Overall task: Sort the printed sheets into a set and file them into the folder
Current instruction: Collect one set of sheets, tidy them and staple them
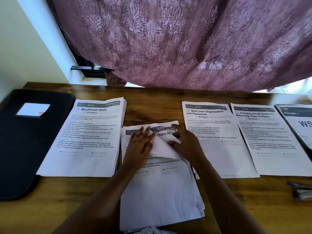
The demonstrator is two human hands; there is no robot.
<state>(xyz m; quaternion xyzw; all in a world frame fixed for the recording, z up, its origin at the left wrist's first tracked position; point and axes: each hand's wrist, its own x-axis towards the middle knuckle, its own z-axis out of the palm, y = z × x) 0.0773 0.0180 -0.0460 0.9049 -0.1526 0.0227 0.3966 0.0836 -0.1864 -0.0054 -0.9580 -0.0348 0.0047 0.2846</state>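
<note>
Several piles of printed sheets lie on a wooden table (168,95). The middle stack (160,191) reaches the near edge, and its top sheets (162,146) are folded back at the upper part. My left hand (140,146) lies flat with straight fingers on the folded part. My right hand (184,142) holds the turned-up sheets at their right side, fingers curled on them. A "Mouthwash Refill" pile (87,137) lies to the left. A black folder (28,132), closed, with a white label, lies at the far left.
Right of the middle stack lie a "Bed Linen Organization" pile (217,149), a "Charging Small Items" pile (273,142) and another pile (300,122) at the right border. A stapler (302,191) sits near the right edge. A mauve curtain (168,39) hangs over the table's far side.
</note>
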